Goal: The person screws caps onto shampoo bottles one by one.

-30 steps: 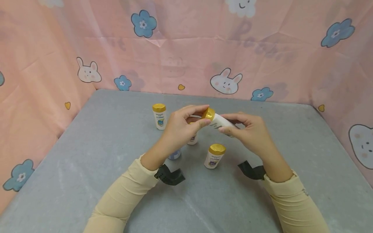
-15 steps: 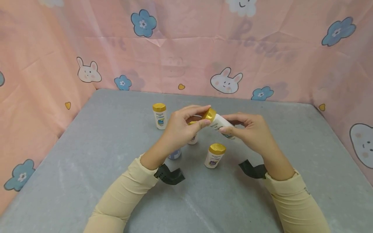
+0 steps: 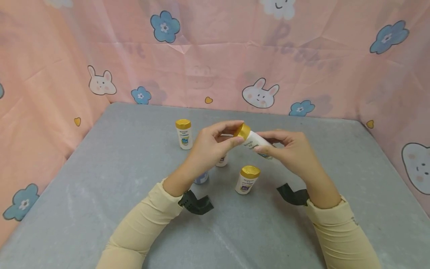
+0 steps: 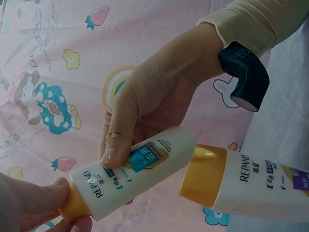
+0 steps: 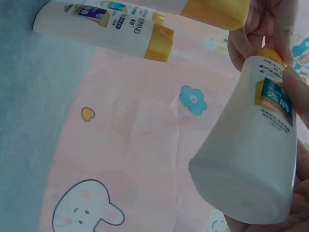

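Note:
Above the table, tilted with its cap up and to the left, is a white shampoo-style bottle [image 3: 256,142] with a gold cap [image 3: 243,131]. My left hand [image 3: 209,145] pinches that cap between thumb and fingers. Lower on the body, my right hand [image 3: 291,150] grips the bottle, thumb in front. The left wrist view shows a blue label patch [image 4: 145,158] on this bottle, and the cap looks seated on it. Just below the hands stands a similar bottle [image 3: 247,182] with a purple patch. Behind my left hand, another bottle [image 3: 221,161] is mostly hidden.
A gold-capped bottle [image 3: 184,135] stands farther back on the left. A blue-patterned object [image 3: 201,178] is partly covered by my left wrist. All stand on the grey table [image 3: 100,179], with a pink printed cloth [image 3: 215,63] behind. Dark camera mounts [image 3: 196,203] jut from both wrists.
The bottle and its cap have shifted very slightly to the right, and its label has turned a little. My right hand has edged right too; my left hand is nearly still.

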The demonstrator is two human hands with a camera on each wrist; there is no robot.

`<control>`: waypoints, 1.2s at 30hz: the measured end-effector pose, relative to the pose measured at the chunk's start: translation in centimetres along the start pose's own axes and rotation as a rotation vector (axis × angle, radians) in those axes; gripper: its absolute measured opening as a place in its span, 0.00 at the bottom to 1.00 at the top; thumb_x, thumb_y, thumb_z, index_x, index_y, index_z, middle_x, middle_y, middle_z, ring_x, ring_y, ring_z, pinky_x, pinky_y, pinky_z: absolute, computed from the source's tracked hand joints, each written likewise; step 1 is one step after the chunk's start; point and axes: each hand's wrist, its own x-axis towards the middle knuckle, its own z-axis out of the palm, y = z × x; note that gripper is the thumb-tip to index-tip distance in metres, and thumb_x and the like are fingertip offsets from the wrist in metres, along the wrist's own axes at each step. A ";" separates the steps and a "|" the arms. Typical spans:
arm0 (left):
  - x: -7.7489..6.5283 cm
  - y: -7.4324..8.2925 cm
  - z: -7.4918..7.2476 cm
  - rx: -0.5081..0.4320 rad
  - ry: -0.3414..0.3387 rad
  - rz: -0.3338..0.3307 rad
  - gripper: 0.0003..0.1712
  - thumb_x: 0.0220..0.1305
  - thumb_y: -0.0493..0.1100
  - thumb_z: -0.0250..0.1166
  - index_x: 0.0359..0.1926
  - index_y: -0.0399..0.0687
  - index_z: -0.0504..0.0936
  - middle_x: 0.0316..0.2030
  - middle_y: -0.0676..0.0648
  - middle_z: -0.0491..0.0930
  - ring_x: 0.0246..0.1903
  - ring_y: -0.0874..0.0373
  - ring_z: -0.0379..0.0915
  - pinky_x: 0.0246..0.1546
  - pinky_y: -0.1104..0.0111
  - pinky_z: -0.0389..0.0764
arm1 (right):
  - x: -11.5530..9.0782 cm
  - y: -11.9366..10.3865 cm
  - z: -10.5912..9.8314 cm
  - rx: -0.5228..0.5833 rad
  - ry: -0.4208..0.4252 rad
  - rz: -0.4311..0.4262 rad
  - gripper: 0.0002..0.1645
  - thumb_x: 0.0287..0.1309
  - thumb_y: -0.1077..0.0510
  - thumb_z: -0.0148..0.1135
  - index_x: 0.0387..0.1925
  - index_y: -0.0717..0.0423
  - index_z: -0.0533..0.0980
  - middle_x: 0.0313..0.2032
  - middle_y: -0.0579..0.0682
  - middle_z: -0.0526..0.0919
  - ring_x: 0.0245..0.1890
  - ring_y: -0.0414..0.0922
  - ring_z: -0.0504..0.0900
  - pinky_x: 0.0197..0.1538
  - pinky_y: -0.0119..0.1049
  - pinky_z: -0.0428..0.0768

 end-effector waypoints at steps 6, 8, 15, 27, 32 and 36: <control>0.0 0.0 0.1 -0.005 0.012 -0.005 0.21 0.64 0.37 0.68 0.59 0.42 0.81 0.54 0.42 0.82 0.49 0.53 0.83 0.51 0.71 0.84 | -0.1 0.0 0.2 -0.019 0.019 -0.031 0.19 0.54 0.55 0.75 0.48 0.53 0.85 0.40 0.45 0.86 0.37 0.33 0.80 0.34 0.28 0.84; 0.0 0.0 0.2 -0.008 0.008 0.001 0.21 0.64 0.37 0.68 0.59 0.42 0.81 0.54 0.43 0.82 0.48 0.53 0.84 0.50 0.70 0.84 | -0.2 0.1 0.2 -0.019 0.027 -0.060 0.18 0.54 0.57 0.75 0.48 0.55 0.86 0.38 0.39 0.86 0.36 0.33 0.80 0.33 0.28 0.83; 0.0 -0.1 0.4 0.006 -0.001 0.073 0.21 0.64 0.35 0.68 0.58 0.41 0.82 0.53 0.43 0.82 0.49 0.53 0.83 0.51 0.72 0.84 | -0.3 0.2 0.1 0.005 0.033 -0.115 0.15 0.54 0.61 0.74 0.45 0.58 0.86 0.34 0.25 0.82 0.35 0.31 0.81 0.31 0.27 0.83; 0.0 -0.1 0.2 -0.016 0.004 0.075 0.22 0.65 0.34 0.66 0.60 0.38 0.78 0.56 0.41 0.80 0.53 0.51 0.81 0.53 0.70 0.83 | -0.4 -0.3 0.2 -0.022 0.059 -0.043 0.19 0.56 0.56 0.73 0.50 0.53 0.85 0.42 0.51 0.87 0.40 0.31 0.80 0.34 0.26 0.81; 0.0 -0.2 0.1 0.026 0.020 0.145 0.20 0.63 0.33 0.67 0.57 0.36 0.81 0.52 0.40 0.82 0.53 0.51 0.80 0.53 0.72 0.83 | -0.4 -0.5 0.3 -0.034 0.055 -0.067 0.17 0.56 0.57 0.73 0.48 0.54 0.86 0.40 0.51 0.87 0.37 0.31 0.80 0.32 0.26 0.80; 0.0 -0.2 0.1 0.044 0.023 0.174 0.20 0.63 0.33 0.67 0.57 0.36 0.81 0.52 0.41 0.83 0.52 0.52 0.80 0.54 0.70 0.83 | -0.5 -0.5 0.3 -0.038 0.052 -0.091 0.16 0.57 0.57 0.73 0.48 0.54 0.86 0.40 0.51 0.88 0.38 0.29 0.80 0.34 0.26 0.79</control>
